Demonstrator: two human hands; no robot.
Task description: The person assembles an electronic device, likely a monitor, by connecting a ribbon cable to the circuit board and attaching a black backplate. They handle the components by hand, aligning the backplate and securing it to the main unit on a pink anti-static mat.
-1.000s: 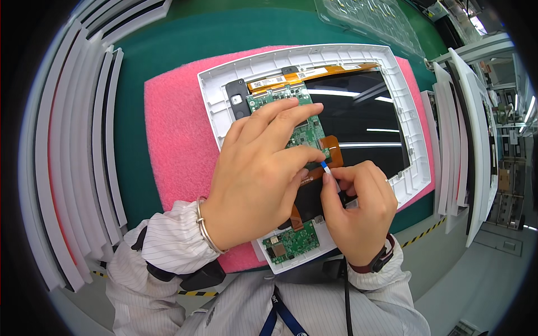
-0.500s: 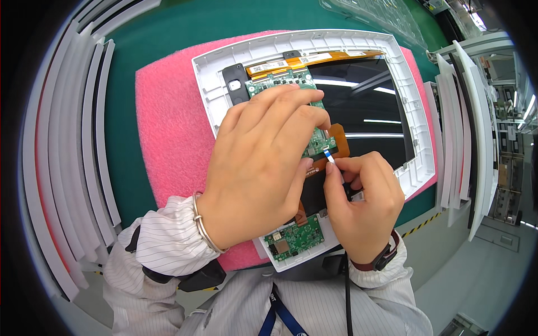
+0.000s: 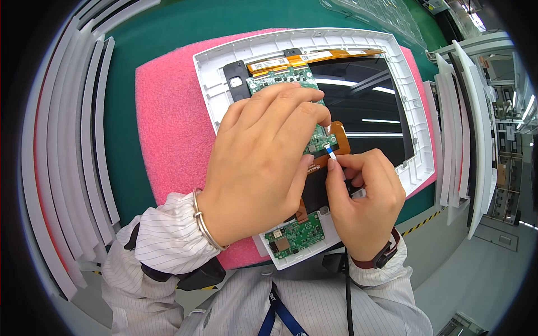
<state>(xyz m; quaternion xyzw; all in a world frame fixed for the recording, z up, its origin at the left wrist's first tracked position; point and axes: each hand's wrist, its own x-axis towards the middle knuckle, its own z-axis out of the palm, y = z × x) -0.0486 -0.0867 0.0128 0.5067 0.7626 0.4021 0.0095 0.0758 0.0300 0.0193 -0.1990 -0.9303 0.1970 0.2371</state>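
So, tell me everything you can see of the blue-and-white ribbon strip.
The ribbon strip is narrow, flat and plastic-looking, white with a blue band near its upper end. It slants down rightward from the lower edge of the larger green board, pinched by the right hand, which hides its lower end. Whether its tip is seated is too small to tell.

Head-worn fisheye, looking down, close above hands (image 3: 258,162)

Labels (image 3: 266,64) on orange strip (image 3: 339,54) (print unreadable); letters (image 3: 273,298) on blue lanyard (image 3: 287,317).
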